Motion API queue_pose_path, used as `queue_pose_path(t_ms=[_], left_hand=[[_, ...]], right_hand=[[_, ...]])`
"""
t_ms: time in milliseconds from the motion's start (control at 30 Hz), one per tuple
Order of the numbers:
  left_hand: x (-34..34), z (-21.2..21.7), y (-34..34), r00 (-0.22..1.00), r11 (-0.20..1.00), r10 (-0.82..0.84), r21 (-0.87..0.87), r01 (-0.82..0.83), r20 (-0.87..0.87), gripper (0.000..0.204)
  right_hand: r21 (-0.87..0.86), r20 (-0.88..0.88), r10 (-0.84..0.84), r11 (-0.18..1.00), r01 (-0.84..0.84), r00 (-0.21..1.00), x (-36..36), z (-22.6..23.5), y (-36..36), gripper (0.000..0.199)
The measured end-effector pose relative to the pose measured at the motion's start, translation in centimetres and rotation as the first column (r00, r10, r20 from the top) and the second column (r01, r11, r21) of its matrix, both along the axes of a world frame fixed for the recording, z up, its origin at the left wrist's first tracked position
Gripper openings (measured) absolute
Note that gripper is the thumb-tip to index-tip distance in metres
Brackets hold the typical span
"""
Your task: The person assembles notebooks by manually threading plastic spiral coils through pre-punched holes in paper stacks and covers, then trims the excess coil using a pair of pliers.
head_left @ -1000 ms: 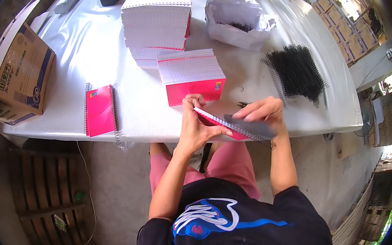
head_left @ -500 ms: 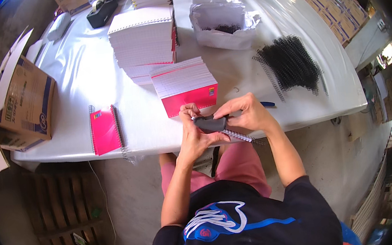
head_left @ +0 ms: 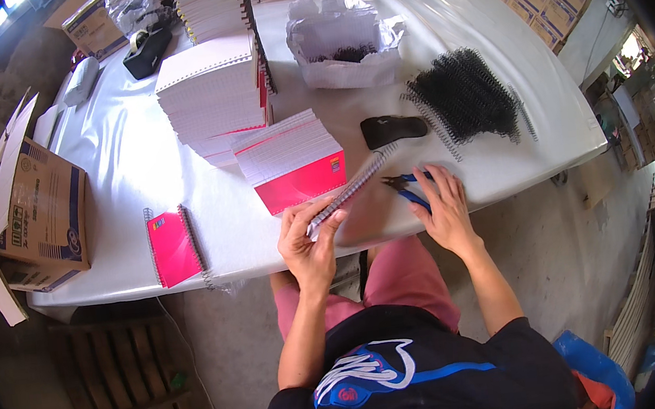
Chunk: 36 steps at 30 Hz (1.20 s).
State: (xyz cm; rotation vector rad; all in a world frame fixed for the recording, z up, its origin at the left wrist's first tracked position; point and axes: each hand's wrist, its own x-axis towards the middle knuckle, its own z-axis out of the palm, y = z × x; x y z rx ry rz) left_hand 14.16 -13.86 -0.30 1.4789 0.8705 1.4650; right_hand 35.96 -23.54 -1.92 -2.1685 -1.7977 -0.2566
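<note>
My left hand (head_left: 307,242) is closed around a thin spiral notebook (head_left: 348,190), held slanting and seen edge-on. A spiral coil runs along its edge and sticks out past the far end. At the table's front edge, my right hand (head_left: 447,206) has its thumb and fingers about the blue handles of a pair of cutting pliers (head_left: 406,188). The pliers' dark jaws point left, towards the notebook. Beyond them lies a black, rounded object (head_left: 393,130), its kind unclear.
Left of my hands stand a stack of pink-covered notebooks (head_left: 301,182) and a taller page stack (head_left: 208,97). Black coils (head_left: 466,98) lie at right, behind them a lined box (head_left: 345,67). A finished-looking pink notebook (head_left: 172,249) and cardboard box (head_left: 44,206) are left.
The black object has left my hands and lies on the table. My right hand has moved onto the blue-handled pliers. My left hand now holds the notebook alone, its coil pointing up and away.
</note>
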Motion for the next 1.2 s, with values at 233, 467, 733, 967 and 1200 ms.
queue_pose_path(t_ms=[233, 467, 733, 967, 1200], left_hand=[[0.7, 0.7, -1.0, 0.984, 0.981, 0.092, 0.183, -0.063, -0.15, 0.034], [0.8, 0.4, -0.7, 0.978, 0.942, 0.144, 0.323, -0.088, -0.153, 0.043], [1.2, -0.4, -0.8, 0.989, 0.929, 0.116, 0.362, -0.077, -0.088, 0.056], [0.4, 0.7, -0.7, 0.969, 0.92, 0.237, 0.336, -0.2, -0.074, 0.042], [-6.1, 3.8, -0.1, 0.805, 0.934, 0.352, -0.122, -0.336, 0.477, 0.036]], right_hand=[[0.285, -0.577, 0.192, 0.958, -0.025, 0.794, -4.2, 6.2, -1.4, 0.044], [0.234, -0.388, 0.281, 0.951, -0.201, 0.878, -8.7, 7.9, -1.6, 0.044], [0.064, -0.829, 0.223, 0.949, -0.308, 0.513, -8.6, 8.2, -2.2, 0.04], [0.071, -0.85, 0.213, 0.953, -0.295, 0.483, -8.0, 6.6, -1.7, 0.04], [-0.087, 0.148, -0.117, 0.988, 0.131, 0.982, -0.4, 0.9, 1.0, 0.04]])
